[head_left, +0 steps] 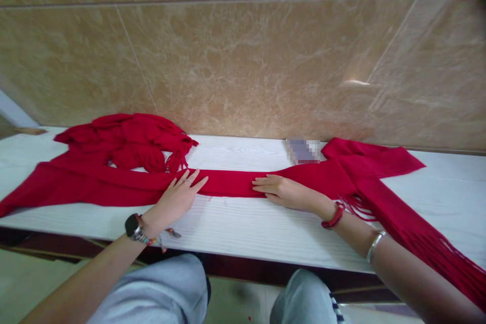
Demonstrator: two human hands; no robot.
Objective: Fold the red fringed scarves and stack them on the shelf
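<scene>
A long red scarf [231, 183] lies stretched left to right along the white bench, its middle narrow and flat. My left hand [181, 193] rests on it left of the middle, fingers spread. Flat on the same strip, my right hand [283, 191] has its fingers stretched out, pointing left. Between the hands the cloth is smooth. To the right the red cloth fans out in folds, and a fringed end [425, 238] hangs toward the front edge. Behind my left hand sits a bunched red fringed cloth [132, 136]; whether it is part of the same scarf I cannot tell.
The white bench [243, 225] runs against a brown marbled tile wall [243, 66]. A small blurred-out rectangular item [304, 151] lies by the wall, touching the scarf. A brown object [30, 131] sits at the far left. My knees are below the bench's front edge.
</scene>
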